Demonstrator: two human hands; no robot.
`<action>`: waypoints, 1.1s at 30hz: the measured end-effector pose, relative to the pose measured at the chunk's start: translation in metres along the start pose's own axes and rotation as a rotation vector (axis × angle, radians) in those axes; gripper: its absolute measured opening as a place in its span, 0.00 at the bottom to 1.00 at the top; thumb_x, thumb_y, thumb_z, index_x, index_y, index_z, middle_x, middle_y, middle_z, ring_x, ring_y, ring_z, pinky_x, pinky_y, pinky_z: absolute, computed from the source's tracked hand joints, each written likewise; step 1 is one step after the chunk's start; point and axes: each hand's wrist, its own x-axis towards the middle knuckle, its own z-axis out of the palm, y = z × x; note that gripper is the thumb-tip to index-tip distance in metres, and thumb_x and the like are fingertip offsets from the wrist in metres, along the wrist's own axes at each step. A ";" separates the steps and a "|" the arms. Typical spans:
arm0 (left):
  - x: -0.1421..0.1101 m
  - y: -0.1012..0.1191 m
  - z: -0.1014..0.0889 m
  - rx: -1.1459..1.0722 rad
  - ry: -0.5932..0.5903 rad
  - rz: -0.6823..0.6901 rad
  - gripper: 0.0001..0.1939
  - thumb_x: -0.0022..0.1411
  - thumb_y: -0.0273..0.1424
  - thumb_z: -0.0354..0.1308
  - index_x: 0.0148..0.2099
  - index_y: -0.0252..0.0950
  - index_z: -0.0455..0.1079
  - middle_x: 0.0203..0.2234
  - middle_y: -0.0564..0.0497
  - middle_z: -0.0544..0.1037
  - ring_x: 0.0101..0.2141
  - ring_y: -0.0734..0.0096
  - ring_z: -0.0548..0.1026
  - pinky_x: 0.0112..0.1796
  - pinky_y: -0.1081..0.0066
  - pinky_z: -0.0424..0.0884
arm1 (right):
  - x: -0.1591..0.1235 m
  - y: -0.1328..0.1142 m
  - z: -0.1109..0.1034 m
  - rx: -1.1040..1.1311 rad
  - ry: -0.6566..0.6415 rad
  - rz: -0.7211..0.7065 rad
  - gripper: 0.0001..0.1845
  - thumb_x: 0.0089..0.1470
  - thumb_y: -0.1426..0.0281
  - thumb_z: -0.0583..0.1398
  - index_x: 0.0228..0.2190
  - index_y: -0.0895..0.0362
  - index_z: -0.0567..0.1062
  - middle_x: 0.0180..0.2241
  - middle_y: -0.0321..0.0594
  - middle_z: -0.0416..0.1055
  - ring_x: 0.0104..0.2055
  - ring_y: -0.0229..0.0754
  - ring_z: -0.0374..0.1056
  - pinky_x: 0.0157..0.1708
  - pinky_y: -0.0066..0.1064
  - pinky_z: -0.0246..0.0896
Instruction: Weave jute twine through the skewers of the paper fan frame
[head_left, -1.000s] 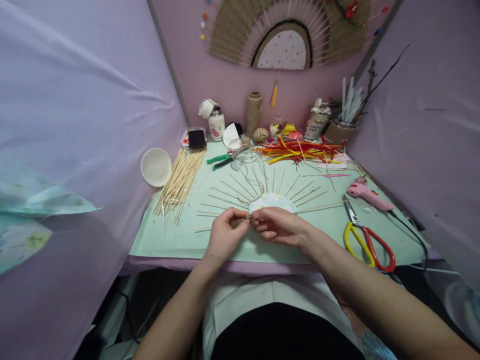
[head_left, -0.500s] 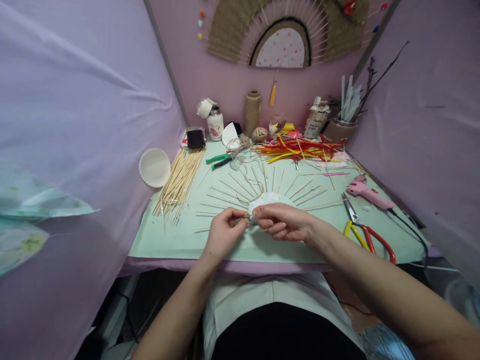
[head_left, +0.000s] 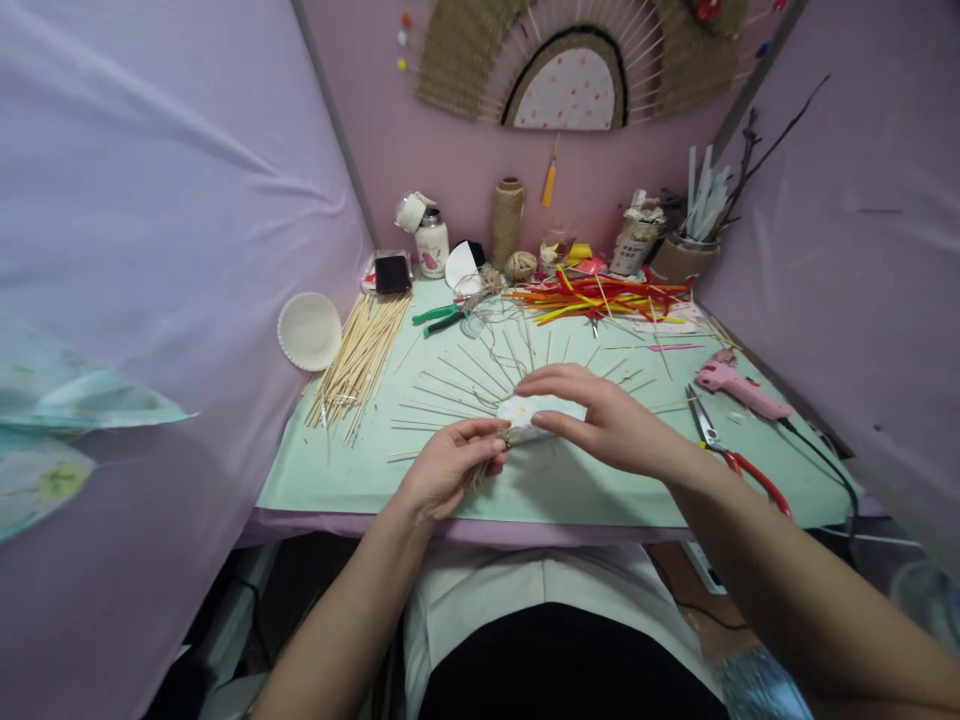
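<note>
Mint-green counter [head_left: 330,490] with twine [head_left: 477,481] and radiating sticks [head_left: 450,413]

Left hand [head_left: 450,462]: thumb and fingers pinch the twine at the left end of the pale patterned half-disc [head_left: 519,408]. Right hand [head_left: 611,422]: thumb and fingers stand parted over the half-disc; contact cannot be told. The half-disc lies near the counter's front edge, sticks fanning outward; scissors [head_left: 703,418] rest to its right.
</note>
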 end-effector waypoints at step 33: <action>-0.004 0.020 0.003 0.325 -0.106 0.034 0.17 0.54 0.39 0.63 0.42 0.34 0.69 0.30 0.48 0.78 0.30 0.69 0.77 0.34 0.70 0.69 | -0.008 0.010 0.038 0.549 -0.050 0.271 0.10 0.51 0.64 0.62 0.32 0.58 0.78 0.28 0.39 0.75 0.30 0.36 0.69 0.30 0.26 0.62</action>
